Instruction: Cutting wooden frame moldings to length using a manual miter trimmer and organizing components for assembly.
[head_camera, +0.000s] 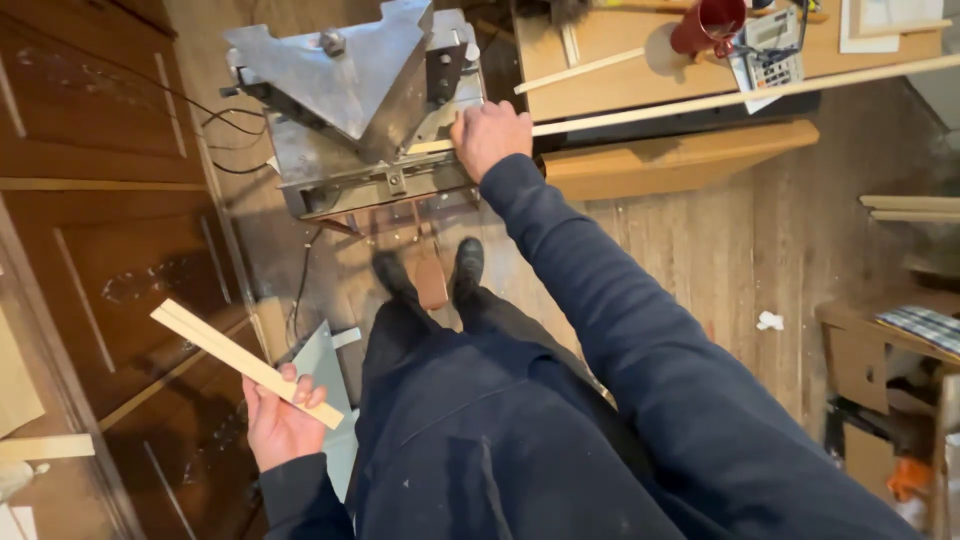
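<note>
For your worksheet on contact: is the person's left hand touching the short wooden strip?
Touching. The head view shows the left hand with fingers curled around the short wooden strip.

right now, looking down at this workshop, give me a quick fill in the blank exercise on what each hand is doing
1. The left hand holds a short strip of pale ____.
2. The right hand presses a long wooden strip against a grey ____ machine.
3. Both feet stand beside a floor ____ under the machine.
4. A ____ mug sits on the wooden bench.

Missing words: wood; metal; pedal; red
</note>
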